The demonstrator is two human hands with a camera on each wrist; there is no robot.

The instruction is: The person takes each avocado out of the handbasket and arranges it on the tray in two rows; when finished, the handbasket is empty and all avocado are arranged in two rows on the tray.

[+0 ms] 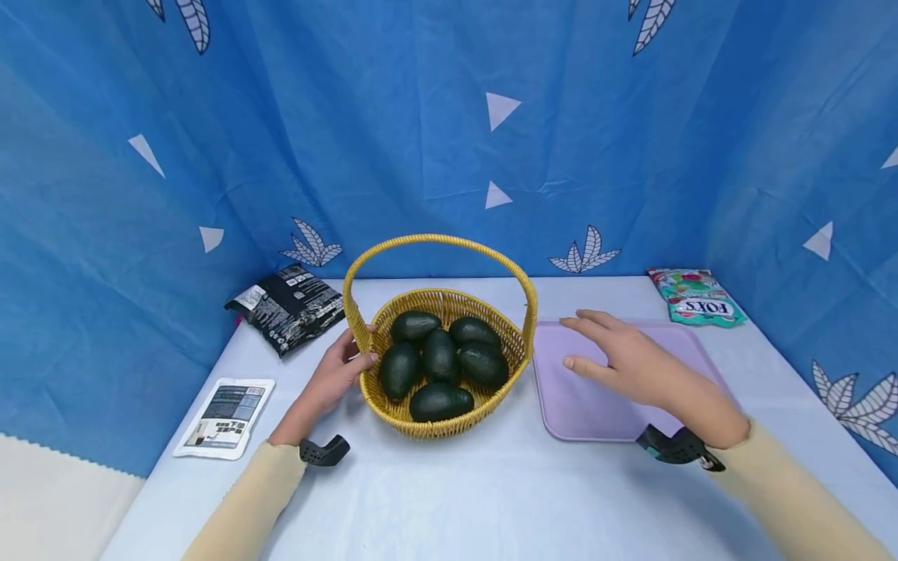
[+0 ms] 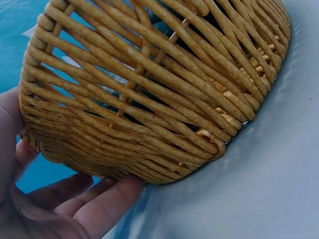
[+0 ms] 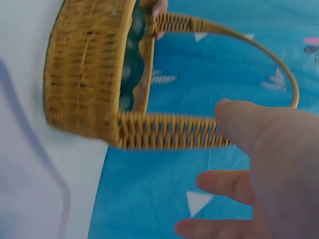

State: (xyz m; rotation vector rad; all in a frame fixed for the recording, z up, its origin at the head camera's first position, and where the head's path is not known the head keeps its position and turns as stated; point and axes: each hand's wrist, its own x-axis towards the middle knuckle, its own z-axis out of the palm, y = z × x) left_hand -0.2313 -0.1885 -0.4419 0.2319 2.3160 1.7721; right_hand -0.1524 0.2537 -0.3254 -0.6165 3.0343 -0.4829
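In the head view, a yellow woven basket with a tall hooped handle is occupying the middle of the worktop, holding dark green avocados, six of them showing. The left hand is grasping the basket's side at the foot of the handle, its thumb lying over the rim. The right hand is hanging above a lilac tray to the basket's right, its fingers released and spread, well apart from the rim. A black packet and, nearer, a white packet are lying on the basket's left; a green Fox's packet is lying beyond the tray. Blue patterned cloth is hanging behind.

In the left wrist view, the fingers are pressing against the underside of the woven wall, while the thumb is lying at the rim.

In the right wrist view, somewhat blurred, the right fingers are stretching out, holding nothing; the thumb is overlapping the handle in the picture, and whether they are touching is unclear.
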